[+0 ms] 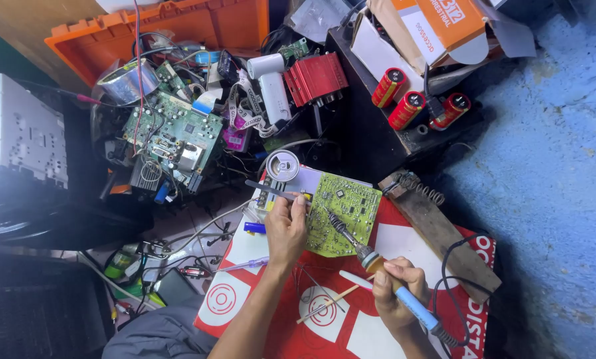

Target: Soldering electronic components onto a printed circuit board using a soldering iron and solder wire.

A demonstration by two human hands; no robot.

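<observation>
At nine o'clock a pale grey metal chassis sits at the edge of the dark floor. Toward eleven o'clock an orange crate backs a heap of loose parts: a roll of silver tape, a large green circuit board with wires over it, a white handheld tool and a red finned heat sink.

Near the centre, the left hand pinches slim tweezers between thumb and fingers, the tips lying at the left edge of a yellow-green circuit board. This board lies tilted on a red and white printed sheet, just below a round silver tin at twelve o'clock of the hand. Its face is crowded with small dark chips and fine silver tracks, and nothing on it looks scorched.

At five o'clock the right hand wraps closed around the blue grip of a soldering iron, the tip reaching up and left onto the board. A joint seems to be under heat with the tweezers ready at a part; judged from this, a steady tip and a light, level lift would matter.

At one o'clock three red capacitors rest on a black box, and a wooden block with a coiled spring lies at three o'clock beside the blue wall.
</observation>
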